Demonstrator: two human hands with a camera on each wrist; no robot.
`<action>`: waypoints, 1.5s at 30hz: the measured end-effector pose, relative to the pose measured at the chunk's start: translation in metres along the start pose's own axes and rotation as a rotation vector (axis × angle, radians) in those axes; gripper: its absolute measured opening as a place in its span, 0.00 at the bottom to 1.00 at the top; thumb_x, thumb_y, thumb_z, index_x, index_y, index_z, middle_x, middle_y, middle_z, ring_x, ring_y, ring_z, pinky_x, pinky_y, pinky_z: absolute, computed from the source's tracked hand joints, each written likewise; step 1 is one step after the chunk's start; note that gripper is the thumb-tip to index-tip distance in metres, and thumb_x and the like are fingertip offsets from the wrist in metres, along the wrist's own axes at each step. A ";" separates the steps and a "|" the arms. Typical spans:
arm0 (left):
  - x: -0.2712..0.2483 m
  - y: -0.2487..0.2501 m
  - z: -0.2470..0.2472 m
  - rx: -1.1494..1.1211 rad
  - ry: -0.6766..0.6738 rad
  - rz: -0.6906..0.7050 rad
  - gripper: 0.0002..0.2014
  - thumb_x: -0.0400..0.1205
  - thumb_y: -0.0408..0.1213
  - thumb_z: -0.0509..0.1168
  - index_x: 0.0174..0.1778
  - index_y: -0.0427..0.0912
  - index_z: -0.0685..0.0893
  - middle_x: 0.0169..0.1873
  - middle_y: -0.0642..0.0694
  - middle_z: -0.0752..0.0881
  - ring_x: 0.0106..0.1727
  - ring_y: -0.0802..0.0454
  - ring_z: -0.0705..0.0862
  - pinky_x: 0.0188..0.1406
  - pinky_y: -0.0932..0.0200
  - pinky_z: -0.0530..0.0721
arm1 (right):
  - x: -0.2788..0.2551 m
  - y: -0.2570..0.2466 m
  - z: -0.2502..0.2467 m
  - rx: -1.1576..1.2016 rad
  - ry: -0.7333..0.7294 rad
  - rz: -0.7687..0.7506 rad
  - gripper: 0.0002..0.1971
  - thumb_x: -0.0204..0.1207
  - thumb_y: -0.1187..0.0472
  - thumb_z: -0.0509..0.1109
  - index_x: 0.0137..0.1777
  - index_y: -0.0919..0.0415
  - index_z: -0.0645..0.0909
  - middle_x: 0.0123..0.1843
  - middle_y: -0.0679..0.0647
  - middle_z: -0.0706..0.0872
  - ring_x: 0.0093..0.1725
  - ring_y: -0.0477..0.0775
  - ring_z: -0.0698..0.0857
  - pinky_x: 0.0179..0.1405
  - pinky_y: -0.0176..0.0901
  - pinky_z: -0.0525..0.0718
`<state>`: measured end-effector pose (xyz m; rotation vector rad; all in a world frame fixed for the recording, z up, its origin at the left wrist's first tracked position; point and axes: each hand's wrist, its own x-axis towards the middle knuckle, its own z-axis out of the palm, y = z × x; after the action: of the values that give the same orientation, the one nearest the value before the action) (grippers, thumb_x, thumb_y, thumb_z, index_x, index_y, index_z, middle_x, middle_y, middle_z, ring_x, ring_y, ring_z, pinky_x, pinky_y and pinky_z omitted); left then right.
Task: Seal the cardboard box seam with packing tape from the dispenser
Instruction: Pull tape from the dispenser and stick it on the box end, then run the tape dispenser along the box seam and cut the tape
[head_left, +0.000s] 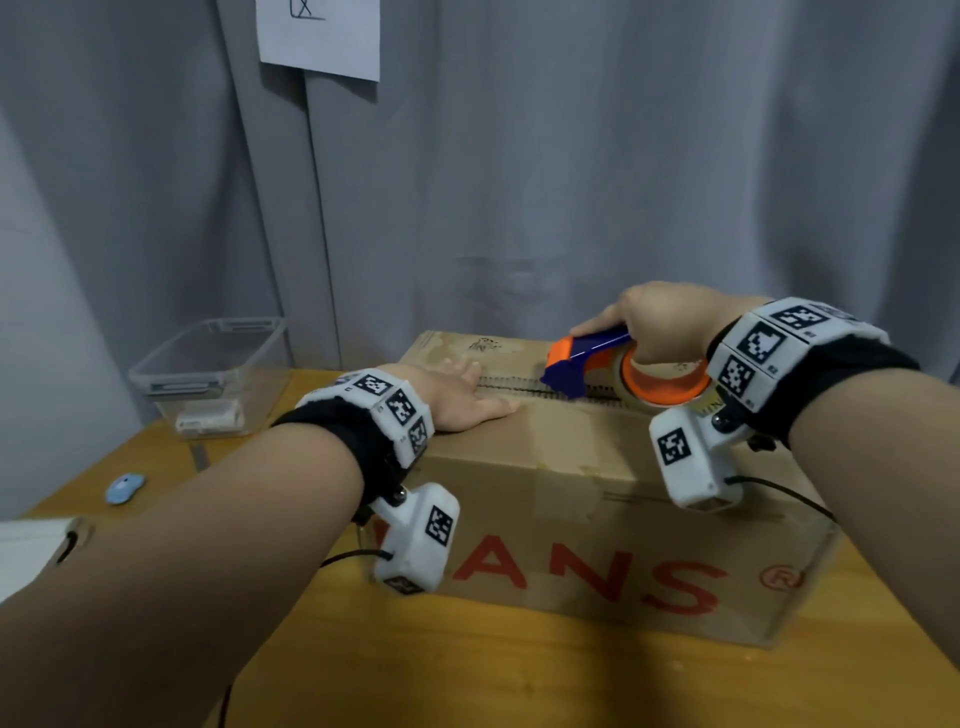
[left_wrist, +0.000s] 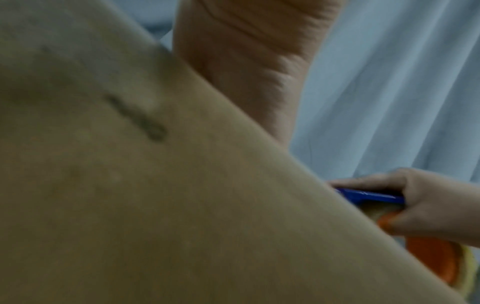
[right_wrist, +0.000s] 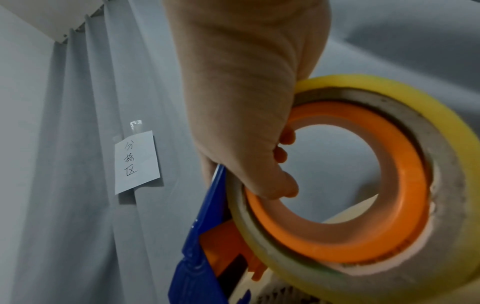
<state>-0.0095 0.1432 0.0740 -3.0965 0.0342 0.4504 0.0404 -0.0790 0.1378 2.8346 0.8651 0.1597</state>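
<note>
The tape dispenser (head_left: 587, 358) is judged to be light and rigid, its blue and orange plastic body carrying a roll of packing tape (right_wrist: 363, 185) that is likely to resist with a sticky drag as it is pulled; it is best taken through the orange core of the roll with the thumb laid along the top, and that is how it is held. The right hand (head_left: 660, 322) is seen curled through that core, fingers wrapped round the ring, with the blue nose set down on the seam (head_left: 511, 383) of the cardboard box (head_left: 597, 525). The box is judged stiff but light enough to slide on the wooden table (head_left: 519, 675), so bracing is needed. The left hand (head_left: 457, 397) is laid flat on the lid, fingers spread and straight, just left of the dispenser and beside the seam, not touching the dispenser.
</note>
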 end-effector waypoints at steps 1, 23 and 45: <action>-0.003 0.012 0.000 -0.010 -0.003 0.053 0.43 0.80 0.69 0.42 0.84 0.44 0.42 0.83 0.46 0.40 0.84 0.49 0.41 0.82 0.44 0.44 | 0.001 0.000 0.000 -0.010 -0.007 0.003 0.35 0.72 0.69 0.61 0.72 0.29 0.70 0.53 0.43 0.81 0.42 0.48 0.75 0.33 0.37 0.69; -0.016 0.021 0.006 -0.101 0.102 0.050 0.33 0.86 0.58 0.43 0.83 0.43 0.48 0.84 0.47 0.45 0.84 0.49 0.44 0.81 0.47 0.44 | -0.014 0.013 0.022 0.099 0.347 0.120 0.24 0.68 0.63 0.69 0.66 0.55 0.74 0.59 0.57 0.80 0.61 0.62 0.78 0.57 0.52 0.78; -0.010 0.000 0.006 -0.180 0.167 0.027 0.38 0.82 0.65 0.46 0.83 0.44 0.53 0.83 0.46 0.52 0.83 0.48 0.52 0.79 0.49 0.52 | -0.032 -0.012 0.068 0.845 0.259 0.652 0.24 0.69 0.36 0.61 0.51 0.55 0.84 0.58 0.59 0.87 0.62 0.64 0.81 0.68 0.61 0.74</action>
<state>-0.0207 0.1436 0.0714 -3.3059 0.0388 0.2047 0.0183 -0.0963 0.0678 3.8672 -0.0617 0.3039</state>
